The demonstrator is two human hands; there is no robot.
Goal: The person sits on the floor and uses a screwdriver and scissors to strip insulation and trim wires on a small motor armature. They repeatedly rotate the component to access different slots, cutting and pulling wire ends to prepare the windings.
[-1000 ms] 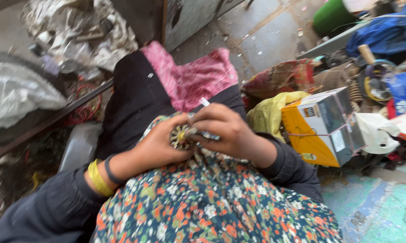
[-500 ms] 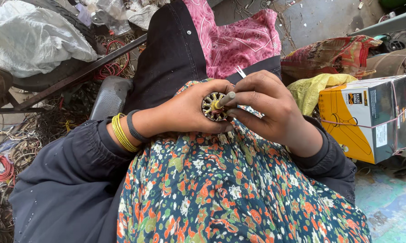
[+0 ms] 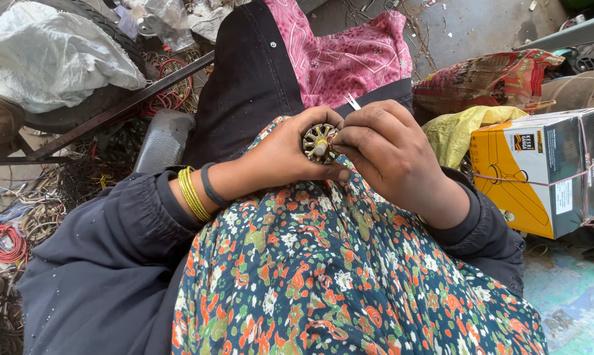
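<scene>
Rotor position has changed against the earlier views: the small motor armature [image 3: 319, 142] now sits centred over the lap with its end face turned straight up toward the camera, whereas one second ago it lay lower and partly covered by the fingers. This suggests the part has been re-presented for work on its slots. The left hand [image 3: 290, 154] is closed around the armature body, fingers wrapped below and thumb under the front rim. The right hand [image 3: 392, 154] is closed in a pinch on a thin metal tool [image 3: 353, 102], whose pale tip projects upward past the knuckles; the working end meets the armature's right rim, though exact contact is hidden by the fingers. The armature shows a round, brass-coloured slotted face with dark gaps radiating from a pale central shaft stub. It rests above the floral skirt [image 3: 349, 283]. Yellow bangles [image 3: 190, 194] ring the left wrist. A yellow and grey carton [image 3: 540, 174] stands on the floor to the right.
</scene>
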